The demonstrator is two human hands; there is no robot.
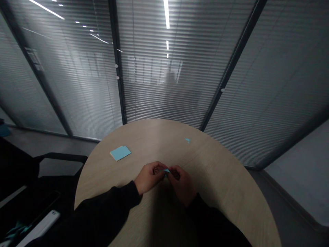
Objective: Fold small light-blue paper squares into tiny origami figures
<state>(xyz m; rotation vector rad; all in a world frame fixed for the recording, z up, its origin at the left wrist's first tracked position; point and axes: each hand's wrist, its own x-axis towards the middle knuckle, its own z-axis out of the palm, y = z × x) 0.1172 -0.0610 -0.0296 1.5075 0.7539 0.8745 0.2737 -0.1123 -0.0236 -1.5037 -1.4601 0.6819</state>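
Folded blue paper is sitting between both hands, its long axis running sideways. Far left, a blue sticky-note pad is lying on the round wooden table; the left hand is pinching 1 end, the right hand is pinching the other, and a small blue scrap is lying beyond them.

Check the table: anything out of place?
Yes: a small light-blue paper scrap lies alone on the round wooden table, away from the blue paper stack and from the blue paper piece pinched between the left hand and right hand. It looks stray.
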